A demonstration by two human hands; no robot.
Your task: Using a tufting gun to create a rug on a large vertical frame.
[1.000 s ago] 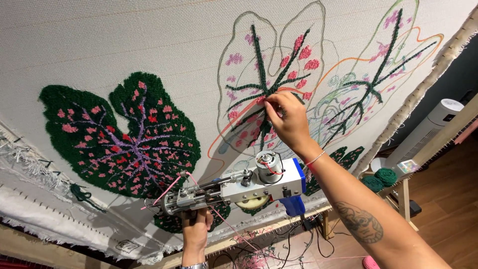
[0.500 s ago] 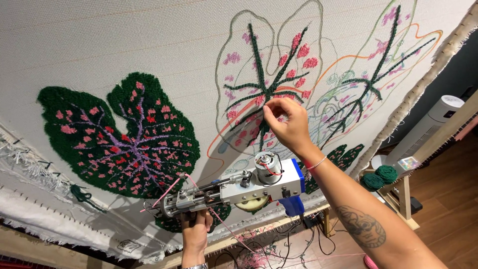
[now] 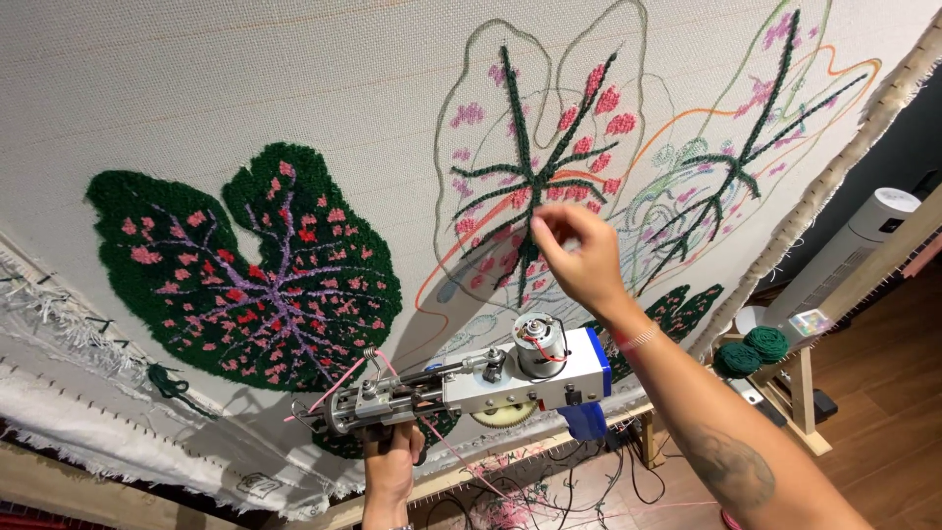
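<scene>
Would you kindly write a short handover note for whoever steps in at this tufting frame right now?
Left hand: grips the handle of the tufting gun, held off the cloth, pink yarn threaded.
Right hand: fingertips pinched at the half-tufted middle leaf on the backing cloth.
Done: dark green leaf on the left fully tufted.
Left: middle and right leaf have only veins and pink spots; outlines unfilled.

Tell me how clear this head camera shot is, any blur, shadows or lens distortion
Head view: mostly sharp, the tufted green leaf and tufting gun crisp; the right hand is slightly soft at the fingertips. Even, soft light with no glare; the right hand and gun cast faint shadows on the cloth. Wide-angle lens bends the frame edges; the left hand is cut off at the bottom.
</scene>
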